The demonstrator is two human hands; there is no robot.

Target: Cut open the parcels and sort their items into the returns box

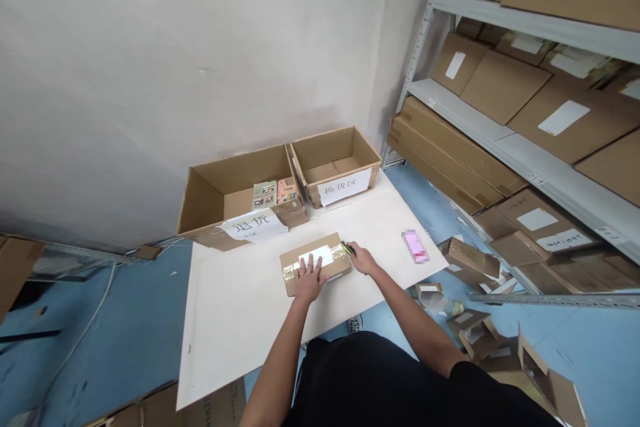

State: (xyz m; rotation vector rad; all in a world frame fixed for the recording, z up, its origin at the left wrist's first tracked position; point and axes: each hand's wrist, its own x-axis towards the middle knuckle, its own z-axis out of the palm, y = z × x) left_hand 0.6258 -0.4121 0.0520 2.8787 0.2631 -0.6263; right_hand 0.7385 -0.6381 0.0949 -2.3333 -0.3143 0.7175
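A small closed cardboard box (pixel 323 240) with a white label and clear tape lies on the white table (pixel 240 307). My left hand (pixel 309 279) rests on its top, fingers spread over the label. In my right hand (pixel 361 259) is a yellow and black box cutter (pixel 349 248), held with the fingers wrapped around it. Its tip is at the taped right end of the box; whether the blade touches the tape is too small to tell.
Two open cartons with paper signs, a left carton (pixel 205 235) holding flat printed items and a right carton (pixel 313 195), stand along the back edge. A blurred pink item (pixel 416 245) lies at right. Loaded shelves (pixel 500 130) and opened boxes (pixel 530 373) flank the table.
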